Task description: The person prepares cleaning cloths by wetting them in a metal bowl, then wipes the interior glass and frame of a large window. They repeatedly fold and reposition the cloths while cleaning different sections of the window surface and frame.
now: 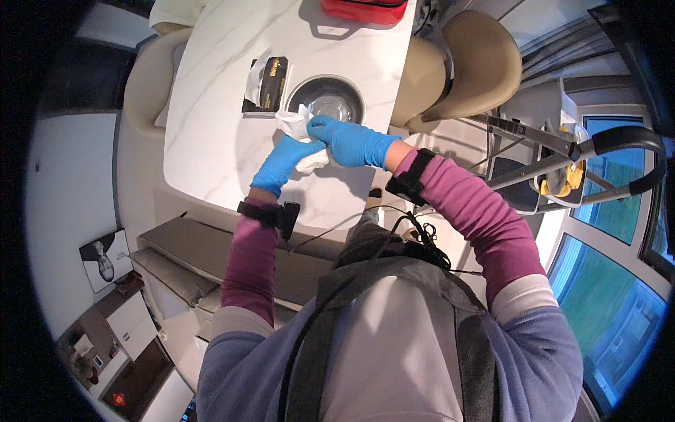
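Both my hands wear blue disposable gloves and meet over the near rim of a round metal bowl (329, 95). A crumpled white tissue (293, 124) is held between them, with folds sticking out above and below the fingers. My left hand (285, 162) grips it from the near left, its thumb pointing right. My right hand (350, 141) closes on it from the right, fingertips bunched together. The gloves hide the middle of the tissue and part of the bowl's near rim. The inside of the bowl looks shiny; whether it holds liquid, I cannot tell.
A black tissue pack (273, 87) with a white sheet sticking out lies left of the bowl on the marble-patterned table (221, 105). A red case (365, 11) sits at the far edge. Beige chairs (477, 63) flank the table. A folding step ladder (548, 169) stands right.
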The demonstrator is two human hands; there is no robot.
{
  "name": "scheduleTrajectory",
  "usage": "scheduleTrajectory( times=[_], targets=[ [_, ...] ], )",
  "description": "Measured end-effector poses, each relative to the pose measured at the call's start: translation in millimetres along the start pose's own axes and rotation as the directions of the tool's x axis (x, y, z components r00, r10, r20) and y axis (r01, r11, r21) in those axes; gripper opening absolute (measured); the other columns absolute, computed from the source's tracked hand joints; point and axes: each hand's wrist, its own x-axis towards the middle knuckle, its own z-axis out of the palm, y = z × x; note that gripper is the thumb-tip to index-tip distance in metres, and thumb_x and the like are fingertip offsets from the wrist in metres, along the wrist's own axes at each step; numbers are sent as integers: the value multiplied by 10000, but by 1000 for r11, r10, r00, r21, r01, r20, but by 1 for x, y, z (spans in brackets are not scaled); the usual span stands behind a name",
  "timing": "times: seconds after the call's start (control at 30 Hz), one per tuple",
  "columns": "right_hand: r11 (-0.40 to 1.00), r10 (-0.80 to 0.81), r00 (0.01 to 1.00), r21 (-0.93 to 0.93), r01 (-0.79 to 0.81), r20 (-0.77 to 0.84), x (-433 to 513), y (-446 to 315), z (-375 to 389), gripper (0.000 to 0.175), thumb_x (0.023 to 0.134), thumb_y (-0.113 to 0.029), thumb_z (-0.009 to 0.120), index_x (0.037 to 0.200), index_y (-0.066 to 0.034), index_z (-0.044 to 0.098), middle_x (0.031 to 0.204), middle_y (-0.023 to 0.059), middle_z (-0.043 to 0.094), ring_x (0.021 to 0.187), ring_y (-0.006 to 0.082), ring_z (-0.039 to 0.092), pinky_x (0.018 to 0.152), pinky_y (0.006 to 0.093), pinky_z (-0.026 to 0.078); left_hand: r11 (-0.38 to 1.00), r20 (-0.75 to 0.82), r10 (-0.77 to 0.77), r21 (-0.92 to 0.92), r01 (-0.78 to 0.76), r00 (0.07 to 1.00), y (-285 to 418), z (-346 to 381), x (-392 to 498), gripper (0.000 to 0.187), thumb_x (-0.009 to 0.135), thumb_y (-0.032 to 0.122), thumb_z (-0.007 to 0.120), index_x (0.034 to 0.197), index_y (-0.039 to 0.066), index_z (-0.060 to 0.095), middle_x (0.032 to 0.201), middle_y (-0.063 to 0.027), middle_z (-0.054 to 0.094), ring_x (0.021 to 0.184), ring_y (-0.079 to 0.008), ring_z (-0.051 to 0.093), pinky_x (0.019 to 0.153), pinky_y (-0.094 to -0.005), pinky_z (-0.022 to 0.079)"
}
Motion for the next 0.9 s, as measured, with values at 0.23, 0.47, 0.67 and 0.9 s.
scheduleTrajectory(
  times=[0.23, 0.47, 0.67, 0.9],
  targets=[
    [995, 97, 995, 9, -97, 5, -27, 3, -37, 695, 738, 27, 528, 1401, -121, 377, 1401, 188, 393, 1167, 405, 503, 967, 416, 442, 982, -26, -84, -172, 78, 996, 12, 4, 26, 320, 885, 145, 621, 1169, 18, 548, 914, -57, 643, 766, -154, 657, 591, -234, 529],
    [958, 265, 909, 192, -212, -322, -190, 21, -109, 530, 831, -81, 587, 1346, -149, 481, 1391, 159, 447, 1247, 306, 468, 1012, 377, 415, 856, 46, 186, -497, -139, 981, 63, 31, 41, 613, 964, 497, 427, 1386, 53, 396, 1060, -53, 631, 683, -75, 575, 524, -172, 466],
    [809, 540, 696, 521, -274, -473, -363, -25, -127, 434, 813, -32, 557, 1238, -104, 610, 1240, 46, 599, 1003, 134, 601, 889, 252, 471, 824, 152, 325, -530, -200, 933, 136, 94, 28, 542, 987, 358, 457, 1428, 67, 335, 1061, -73, 619, 611, -30, 490, 499, -171, 407],
    [641, 679, 368, 757, 124, -636, -545, -67, -115, 408, 887, -84, 536, 1275, 42, 518, 1215, 130, 599, 1049, 184, 612, 937, 273, 469, 847, 237, 512, 21, -531, 826, 202, 207, -2, 502, 881, 56, 567, 1336, -43, 377, 1091, -151, 636, 930, -228, 635, 801, -305, 507]
  ],
)
